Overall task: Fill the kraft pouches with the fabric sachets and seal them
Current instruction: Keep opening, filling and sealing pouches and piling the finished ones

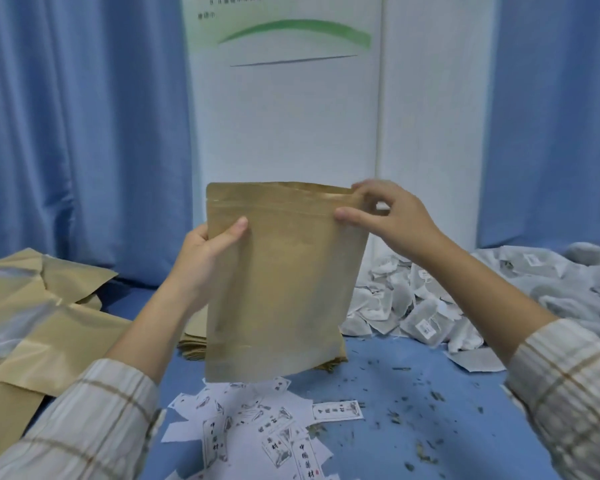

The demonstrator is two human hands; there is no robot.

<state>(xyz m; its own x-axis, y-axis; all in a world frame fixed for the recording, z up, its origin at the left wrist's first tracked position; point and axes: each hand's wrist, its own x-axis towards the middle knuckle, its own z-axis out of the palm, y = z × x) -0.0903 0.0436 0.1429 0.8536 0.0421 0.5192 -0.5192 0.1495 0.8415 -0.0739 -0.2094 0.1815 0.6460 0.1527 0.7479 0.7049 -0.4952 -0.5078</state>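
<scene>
Kraft pouch [281, 285], one, upright; both hands' fingers [352, 216] pinch it.

Both forearms rise from plaid sleeves to hold a pouch [284, 282] upright at chest height. The left hand [205, 251] grips its left edge, thumb across the front. The right hand [392, 216] pinches the top right corner, thumb in front, fingers curled behind.

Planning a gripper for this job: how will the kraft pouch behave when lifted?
Probably light and semi-stiff: the kraft pouch stays upright, held only near its top by the left hand and right hand. Its lower corner curls slightly, so expect some flex.
</scene>
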